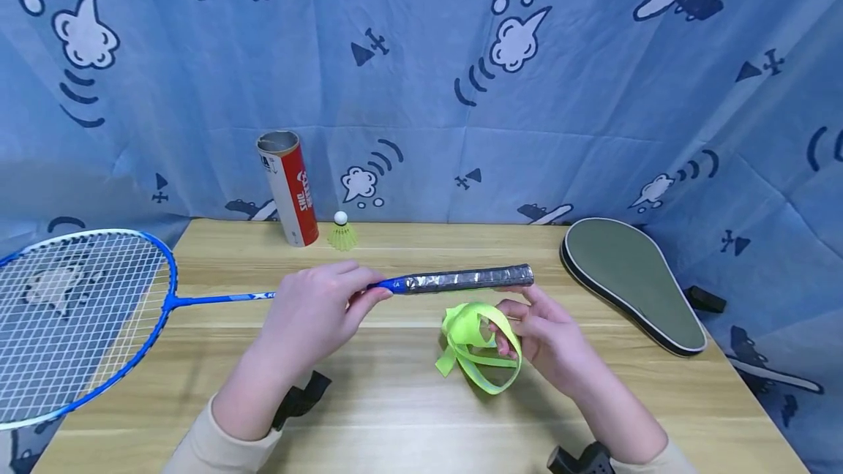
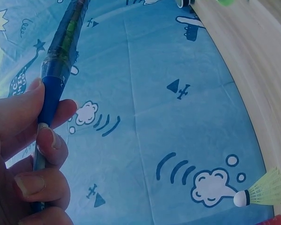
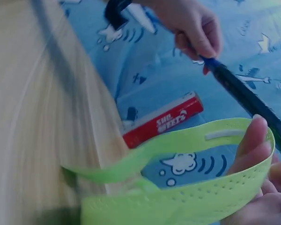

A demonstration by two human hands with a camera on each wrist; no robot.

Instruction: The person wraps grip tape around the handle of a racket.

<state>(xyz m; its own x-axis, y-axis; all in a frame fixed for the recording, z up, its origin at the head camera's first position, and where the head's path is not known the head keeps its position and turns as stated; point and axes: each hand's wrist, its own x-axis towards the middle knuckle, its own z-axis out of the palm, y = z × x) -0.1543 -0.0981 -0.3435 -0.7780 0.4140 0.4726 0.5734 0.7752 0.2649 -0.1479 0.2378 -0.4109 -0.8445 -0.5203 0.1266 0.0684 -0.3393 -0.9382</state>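
My left hand [image 1: 316, 313] grips a blue badminton racket [image 1: 395, 285] where the shaft meets the handle. The racket lies level across my front, its strung head to the left and its dark, shiny handle [image 1: 467, 280] to the right. In the left wrist view thumb and fingers wrap the blue cone [image 2: 51, 98]. My right hand [image 1: 549, 331] holds a loosely coiled lime-green grip tape [image 1: 464, 324] just below the handle's end. The right wrist view shows the perforated tape [image 3: 192, 194] looping round my fingers, with the racket handle [image 3: 248, 96] beyond it.
At the back of the wooden table [image 1: 395, 401] an open red-and-white shuttlecock tube [image 1: 293, 196] stands beside a yellow shuttlecock [image 1: 342, 234]. A green paddle-shaped case [image 1: 628, 276] with a black edge lies at the right. A blue patterned curtain [image 1: 421, 79] hangs behind.
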